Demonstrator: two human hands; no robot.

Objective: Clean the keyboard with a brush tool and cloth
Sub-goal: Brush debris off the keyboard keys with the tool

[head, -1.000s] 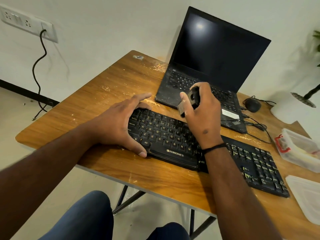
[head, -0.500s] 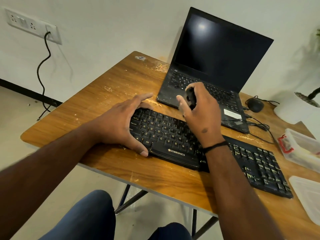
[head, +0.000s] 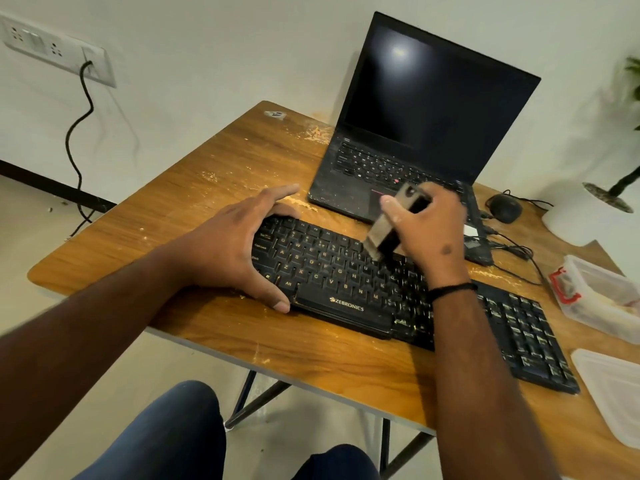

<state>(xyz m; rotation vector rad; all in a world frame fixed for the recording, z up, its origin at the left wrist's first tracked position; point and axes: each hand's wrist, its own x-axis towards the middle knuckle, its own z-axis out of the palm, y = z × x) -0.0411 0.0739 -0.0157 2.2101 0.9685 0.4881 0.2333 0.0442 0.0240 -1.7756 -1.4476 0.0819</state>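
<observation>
Wooden table [head: 214,174], rounded corners, metal legs underneath, pushed against a plain pale wall. Top is scuffed, with pale crumbs/dust scattered across it, thickest near the laptop's left corner and along the keyboard's far edge

Keyboard [head: 346,282]: black, ZEBRONICS on the front edge, lying diagonally across the near half of the table, numpad end toward the right

Left hand [head: 235,251]: fingers spread apart, thumb on the near edge, fingers over the far left corner, bracing the keyboard's left end

Right hand [head: 429,230]: fingers curled round a brush tool [head: 388,226], tilted, bristle end down on the keys around the upper middle rows. Motion-blurred, so exact contact point is unclear

Behind the keyboard: open laptop [head: 415,116], screen dark, deck dusty. Black mouse [head: 505,207] to its right, cables running across the table. Right edge: clear plastic container [head: 595,292] with a red clasp, and a separate clear lid [head: 613,389] nearer the front

Room: socket strip [head: 52,46] on the wall at left with a black cable [head: 78,140] plugged in, hanging to the floor. White plant pot [head: 581,216] far right. Pale floor, dark skirting. Person's knees in dark trousers below the table edge
</observation>
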